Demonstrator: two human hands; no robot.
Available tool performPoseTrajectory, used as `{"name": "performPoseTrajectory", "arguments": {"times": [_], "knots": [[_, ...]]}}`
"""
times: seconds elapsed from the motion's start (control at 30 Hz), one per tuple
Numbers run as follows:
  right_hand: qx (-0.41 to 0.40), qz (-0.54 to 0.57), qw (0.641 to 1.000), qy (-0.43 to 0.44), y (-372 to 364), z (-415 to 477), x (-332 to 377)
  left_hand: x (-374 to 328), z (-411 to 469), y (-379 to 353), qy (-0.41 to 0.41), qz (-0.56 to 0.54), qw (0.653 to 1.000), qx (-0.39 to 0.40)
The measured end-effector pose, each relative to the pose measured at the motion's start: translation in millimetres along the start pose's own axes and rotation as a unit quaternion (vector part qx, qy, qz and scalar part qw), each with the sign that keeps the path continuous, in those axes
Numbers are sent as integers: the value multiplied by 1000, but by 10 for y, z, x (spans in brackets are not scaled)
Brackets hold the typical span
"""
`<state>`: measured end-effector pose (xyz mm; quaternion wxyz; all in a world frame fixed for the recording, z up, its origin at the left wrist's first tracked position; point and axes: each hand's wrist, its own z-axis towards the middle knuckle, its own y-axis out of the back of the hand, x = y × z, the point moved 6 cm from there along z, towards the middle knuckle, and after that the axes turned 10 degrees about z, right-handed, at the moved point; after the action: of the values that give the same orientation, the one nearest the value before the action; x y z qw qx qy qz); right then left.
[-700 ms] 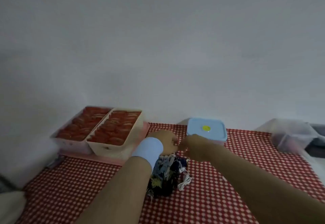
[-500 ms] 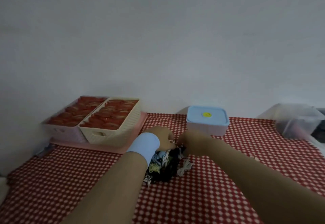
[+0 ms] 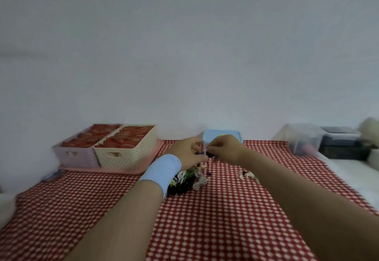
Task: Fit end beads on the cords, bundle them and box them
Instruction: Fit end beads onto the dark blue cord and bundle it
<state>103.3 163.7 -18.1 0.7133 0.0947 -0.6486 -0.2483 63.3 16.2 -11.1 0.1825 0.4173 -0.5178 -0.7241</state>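
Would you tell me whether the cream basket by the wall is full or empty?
Full: the cream basket holds red pieces packed up to its rim.

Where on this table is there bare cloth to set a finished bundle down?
Bare cloth lies in front of the pink tray, between the two forearms, and right of the right arm up to the clear tub. The middle is crowded: the cord pile, the blue box, and the left hand and right hand pinching a cord.

One head-worn wide view looks forward and down across the table [image 3: 82, 219] toward the wall [image 3: 184, 55].
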Motion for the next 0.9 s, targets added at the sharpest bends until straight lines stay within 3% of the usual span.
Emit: {"name": "performPoseTrajectory", "arguments": {"times": [0.27,0.47,0.63,0.73,0.8,0.9], "knots": [[3,141,988,-69,49,73,-226,-103,277,-30,0,31,999,-26],[58,234,969,-58,5,436,-538,9,695,-154,50,-88,994,-43],[35,313,946,-78,68,496,-690,89,773,-306,106,-169,980,0],[2,345,935,-81,94,498,-737,134,692,-460,87,-69,991,73],[-28,393,916,-75,116,469,-724,149,627,-500,60,8,996,69],[-47,422,902,-80,16,409,-656,256,538,-511,52,1,997,59]]}}
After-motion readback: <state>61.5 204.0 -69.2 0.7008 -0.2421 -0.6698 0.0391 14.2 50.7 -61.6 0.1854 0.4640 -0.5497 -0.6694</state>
